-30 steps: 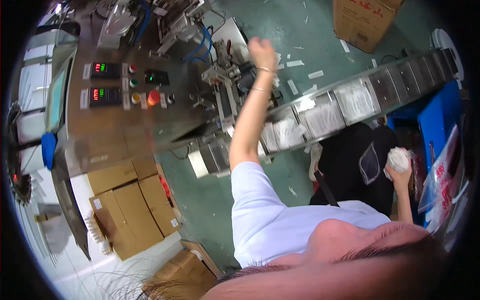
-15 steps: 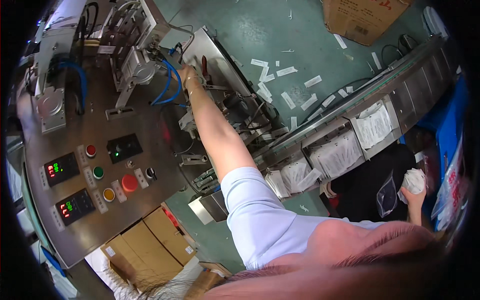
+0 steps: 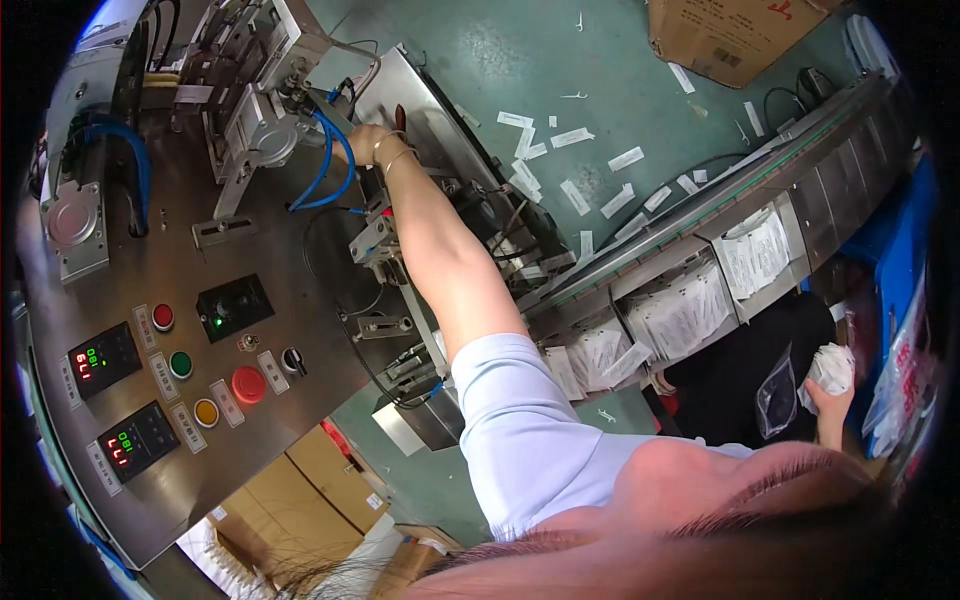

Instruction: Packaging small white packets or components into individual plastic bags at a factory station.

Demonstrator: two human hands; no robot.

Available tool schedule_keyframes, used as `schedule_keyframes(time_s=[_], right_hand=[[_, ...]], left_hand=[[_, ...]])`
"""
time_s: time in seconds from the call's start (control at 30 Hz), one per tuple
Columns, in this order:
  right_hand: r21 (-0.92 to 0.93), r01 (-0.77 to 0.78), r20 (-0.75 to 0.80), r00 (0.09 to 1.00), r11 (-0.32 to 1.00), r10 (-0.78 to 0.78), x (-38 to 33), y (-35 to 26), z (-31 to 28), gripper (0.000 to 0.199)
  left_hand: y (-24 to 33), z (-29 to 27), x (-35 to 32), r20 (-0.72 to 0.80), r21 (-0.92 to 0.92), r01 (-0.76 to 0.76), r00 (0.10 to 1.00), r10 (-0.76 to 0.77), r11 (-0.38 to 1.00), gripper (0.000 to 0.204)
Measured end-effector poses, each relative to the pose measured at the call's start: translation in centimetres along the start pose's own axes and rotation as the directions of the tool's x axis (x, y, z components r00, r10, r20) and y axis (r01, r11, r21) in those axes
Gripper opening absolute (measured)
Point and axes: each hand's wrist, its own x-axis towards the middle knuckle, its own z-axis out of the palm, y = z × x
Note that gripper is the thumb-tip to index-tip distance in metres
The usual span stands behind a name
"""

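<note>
My left arm stretches forward into the steel machine, and my left hand (image 3: 364, 143) is bent at the wrist beside the blue air hoses (image 3: 327, 165). Its fingers are hidden behind the hoses and metal parts, so what they touch cannot be made out. A bracelet circles that wrist. Over my dark-clothed lap, my right hand (image 3: 830, 412) is closed around a bundle of small white packets (image 3: 832, 369). A small clear bag (image 3: 774, 393) lies on the dark cloth beside it.
A control panel (image 3: 215, 350) with buttons and lit displays is at the left. Metal bins of white packets (image 3: 680, 308) line the curved conveyor (image 3: 850, 160). Loose packets (image 3: 572, 137) litter the green floor near a cardboard box (image 3: 735, 40). A blue crate (image 3: 893, 255) stands at right.
The view has shifted slightly, so the machine and panel sit farther left in the picture. My left hand stays at the machine, and my right hand keeps the packet bundle.
</note>
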Motion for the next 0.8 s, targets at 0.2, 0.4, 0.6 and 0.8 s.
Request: schedule_keyframes(time_s=[0.2,0.4,0.6,0.8], right_hand=[[0.000,-0.006,-0.015,1.000,1.000,0.006,-1.0,1.7,-1.5,0.074],[0.036,-0.006,-0.047,0.999,0.999,0.007,-4.3,9.4,-11.5,0.075],[0.307,0.150,0.163,0.965,0.940,-0.207,-3.6,5.7,-9.4,0.071],[0.351,0.220,0.259,0.911,0.910,-0.321,-5.6,4.6,-11.3,0.066]], left_hand=[[2.8,-2.5,-1.5,-0.135,-0.175,0.087,0.984,-0.112,0.981,0.016],[7.6,-8.7,-3.8,-0.256,-0.374,0.112,0.942,-0.219,0.921,0.015],[25.4,-25.0,-18.3,0.634,-0.769,0.590,0.753,0.175,0.246,0.015],[33.4,-41.2,-35.7,0.863,-0.137,0.983,0.178,0.473,-0.119,0.029]])
